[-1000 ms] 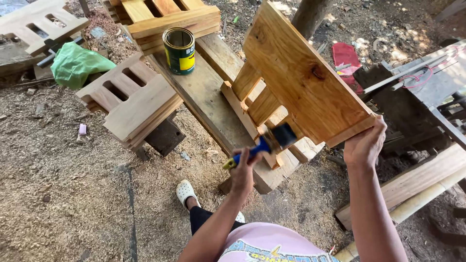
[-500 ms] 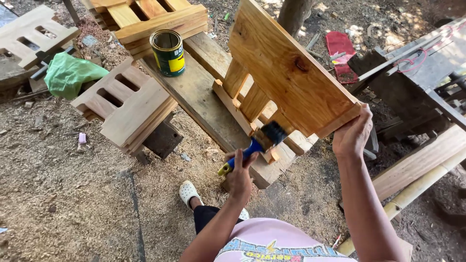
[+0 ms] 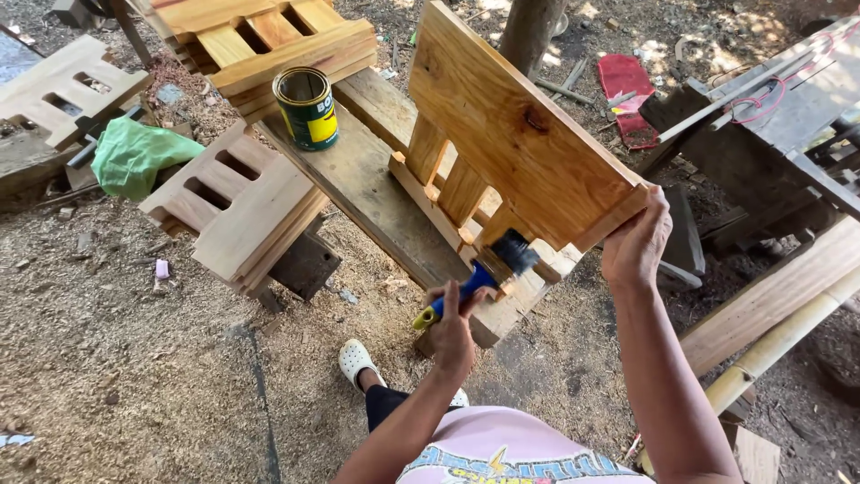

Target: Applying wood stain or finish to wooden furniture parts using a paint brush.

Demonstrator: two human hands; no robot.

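Wood panel (image 3: 528,143) propped at plank (image 3: 358,184) near end, right hand (image 3: 634,244) gripping its corner; left hand (image 3: 452,327) clasps brush (image 3: 484,273) on lower slats; broad face glossy, slats look unfinished

I see a paintbrush (image 3: 475,282) with a blue handle, a yellow tip at its end and black bristles. The slatted wooden panel (image 3: 511,143) it touches is a warm honey orange with a dark brown knot. The plank (image 3: 358,179) under it is duller grey-brown. The can (image 3: 307,108) is dark green with a yellow band. Beside it the unpainted panel (image 3: 237,211) looks pale tan. There is a bright green bag (image 3: 134,157), a red rag (image 3: 627,90), a white shoe (image 3: 356,361), and my shirt (image 3: 502,453) is pink with a yellow and blue print.
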